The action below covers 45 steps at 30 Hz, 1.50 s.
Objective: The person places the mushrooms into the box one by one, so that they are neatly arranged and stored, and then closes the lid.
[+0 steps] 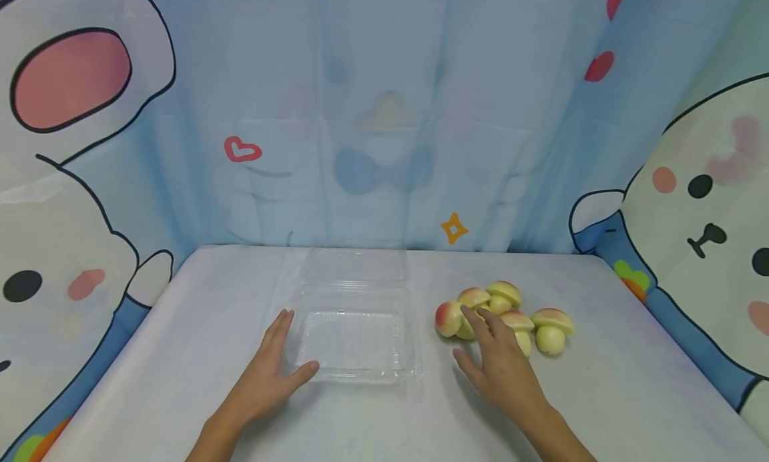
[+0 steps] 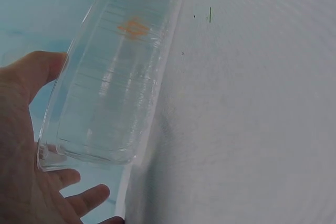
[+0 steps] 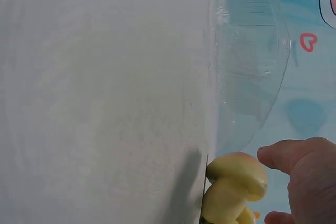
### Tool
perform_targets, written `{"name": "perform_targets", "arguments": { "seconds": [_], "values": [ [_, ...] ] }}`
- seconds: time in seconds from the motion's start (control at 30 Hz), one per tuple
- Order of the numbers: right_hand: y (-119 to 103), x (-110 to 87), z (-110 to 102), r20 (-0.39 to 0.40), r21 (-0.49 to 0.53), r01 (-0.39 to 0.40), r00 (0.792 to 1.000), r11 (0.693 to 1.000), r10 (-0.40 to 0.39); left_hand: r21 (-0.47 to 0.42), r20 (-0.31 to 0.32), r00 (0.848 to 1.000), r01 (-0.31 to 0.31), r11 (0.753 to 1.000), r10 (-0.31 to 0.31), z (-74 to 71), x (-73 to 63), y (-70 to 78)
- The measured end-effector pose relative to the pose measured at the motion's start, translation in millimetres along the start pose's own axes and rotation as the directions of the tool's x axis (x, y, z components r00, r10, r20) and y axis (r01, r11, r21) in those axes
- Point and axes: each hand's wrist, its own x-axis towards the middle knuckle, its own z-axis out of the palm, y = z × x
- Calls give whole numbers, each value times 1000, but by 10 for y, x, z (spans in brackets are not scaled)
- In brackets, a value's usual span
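A clear plastic container (image 1: 354,342) lies on the table with its lid (image 1: 354,265) folded back behind it. My left hand (image 1: 264,382) is at the container's left side, fingers spread and thumb by the front left corner. In the left wrist view the thumb overlaps the container's rim; whether it presses there I cannot tell. To the right, several yellow-green mushroom-shaped pieces (image 1: 551,340) with reddish caps sit in a cluster. Over the near side of that cluster hovers my right hand (image 1: 504,372), its fingers loosely extended and partly covering some pieces. No piece is visibly pinched.
A white cloth covers the table (image 1: 372,422). Behind it hangs a blue curtain (image 1: 384,181) printed with cartoon animals, which also runs along both sides. A strip of table separates the container from the mushroom-shaped pieces.
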Motion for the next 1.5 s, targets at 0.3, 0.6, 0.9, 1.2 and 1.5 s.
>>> {"name": "perform_targets", "arguments": {
  "seconds": [0.3,0.6,0.9,1.2,1.5],
  "values": [
    [-44,101,48,-26,-9,-27,999,1000,27,-4,-11,1000,-19,1000,19,-2,-7,-28],
    [-44,168,129,-49,19,-36,998,999,36,-21,-34,998,-44,999,44,10,32,-66],
    [-27,202,194,5,48,-85,996,995,85,-31,-27,999,-28,999,27,33,34,-88],
    [-25,229,207,65,18,-151,987,988,149,-67,2,999,47,997,-47,14,15,-61],
    [-23,226,226,95,29,-177,980,984,174,-83,18,997,80,993,-79,12,-7,-62]
  ]
}}
